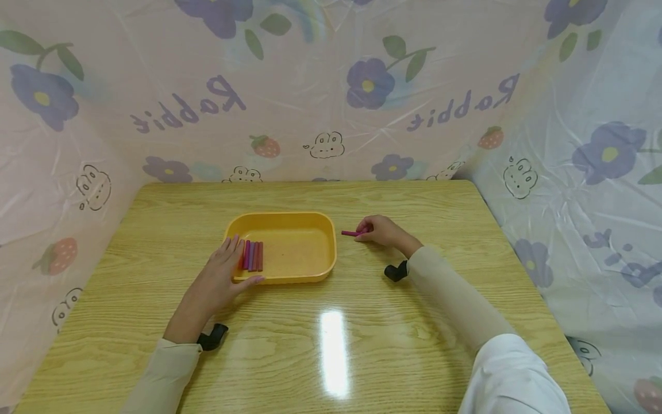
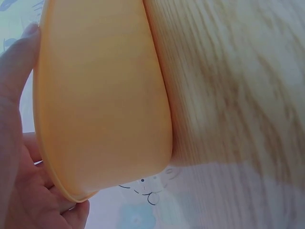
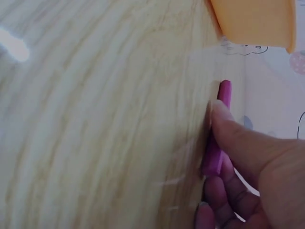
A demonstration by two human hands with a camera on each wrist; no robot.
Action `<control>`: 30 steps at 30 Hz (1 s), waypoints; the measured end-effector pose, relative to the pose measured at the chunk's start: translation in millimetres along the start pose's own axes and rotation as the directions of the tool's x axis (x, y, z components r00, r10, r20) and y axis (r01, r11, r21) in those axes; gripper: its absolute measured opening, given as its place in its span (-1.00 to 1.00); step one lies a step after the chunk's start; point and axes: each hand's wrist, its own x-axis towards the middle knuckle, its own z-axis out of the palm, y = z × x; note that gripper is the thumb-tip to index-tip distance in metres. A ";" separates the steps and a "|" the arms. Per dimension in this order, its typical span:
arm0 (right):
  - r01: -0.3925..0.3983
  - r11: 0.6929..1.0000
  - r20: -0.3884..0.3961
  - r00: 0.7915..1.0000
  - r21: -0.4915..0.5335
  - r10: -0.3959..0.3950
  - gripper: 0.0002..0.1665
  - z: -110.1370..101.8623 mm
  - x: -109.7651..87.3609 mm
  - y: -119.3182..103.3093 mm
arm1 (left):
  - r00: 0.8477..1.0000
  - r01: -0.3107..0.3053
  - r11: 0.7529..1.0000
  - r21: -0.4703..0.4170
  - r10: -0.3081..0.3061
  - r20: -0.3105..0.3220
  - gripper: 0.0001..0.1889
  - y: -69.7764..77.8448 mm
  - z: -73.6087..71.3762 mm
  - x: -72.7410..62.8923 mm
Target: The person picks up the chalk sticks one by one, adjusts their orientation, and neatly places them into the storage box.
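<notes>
My left hand (image 1: 219, 275) grips the left end of a yellow plastic tray (image 1: 289, 280), its fingers over the left side and the thumb along the front rim. In the left wrist view the tray's outer wall (image 2: 105, 109) fills the middle, with fingers bent at its rim. Inside the tray, several crayon-like sticks (image 1: 253, 256) in red, magenta, purple and brownish red lie side by side, close to the left fingers. Right of the tray, my right hand (image 1: 384, 231) pinches a magenta crayon-like stick (image 3: 213, 160) low over the table, thumb across its middle.
The tray stands on a wood-grain table (image 1: 331, 305) with a bright light reflection near the front. Behind and beside it hangs a plastic sheet (image 1: 320, 86) printed with flowers and rabbits. A black wrist strap piece (image 1: 396, 271) shows at the right cuff.
</notes>
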 end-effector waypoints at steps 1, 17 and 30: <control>0.002 1.000 0.002 1.000 0.000 -0.002 -0.76 0.1 0.1 -0.7 | 1.000 -0.002 1.000 -0.001 0.002 -0.001 0.05 -0.2 0.1 0.0; 0.002 1.000 0.021 1.000 -0.012 -0.002 -0.75 3.9 -2.7 -12.4 | 1.000 0.013 1.000 0.004 -0.013 0.027 0.07 0.9 -1.5 0.5; -0.069 0.950 0.042 0.997 0.306 0.059 -0.65 -0.3 -1.9 -12.2 | 1.000 0.014 1.000 0.001 -0.014 0.025 0.06 0.7 -1.3 0.9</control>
